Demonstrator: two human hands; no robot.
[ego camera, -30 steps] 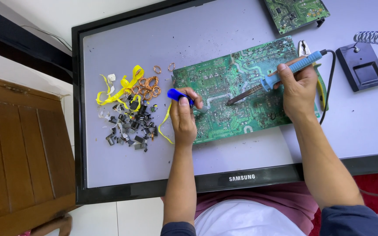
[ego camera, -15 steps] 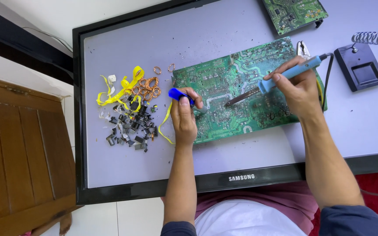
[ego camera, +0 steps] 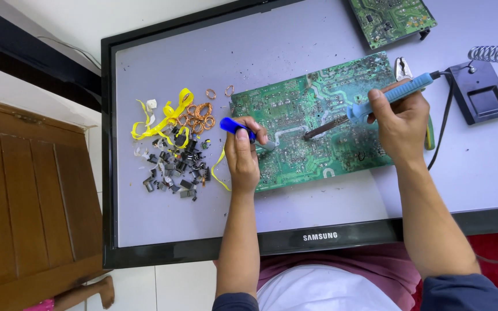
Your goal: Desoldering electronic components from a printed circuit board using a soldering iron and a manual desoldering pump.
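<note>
A large green circuit board (ego camera: 295, 109) lies solder side up on a flat screen panel (ego camera: 203, 219) that serves as the work surface. My left hand (ego camera: 242, 155) holds a small blue-handled tool (ego camera: 233, 126) at the board's left edge, its metal tip resting on the board. My right hand (ego camera: 397, 122) grips a blue soldering iron (ego camera: 384, 98) at the board's right end. The iron's dark tip (ego camera: 312, 134) touches the middle of the board.
Left of the board sits a pile of small dark parts (ego camera: 174, 167), copper coils (ego camera: 198, 115) and yellow tape strips (ego camera: 165, 118). A black iron stand (ego camera: 482, 92) with a coil spring is at the right. A second green board (ego camera: 390, 17) lies at the top, pliers (ego camera: 402, 68) beside it. A wooden chair (ego camera: 30, 201) stands at the left.
My right hand has slid the iron a little to the left and lower, so its tip sits nearer the board's middle. My left hand has stayed in place.
</note>
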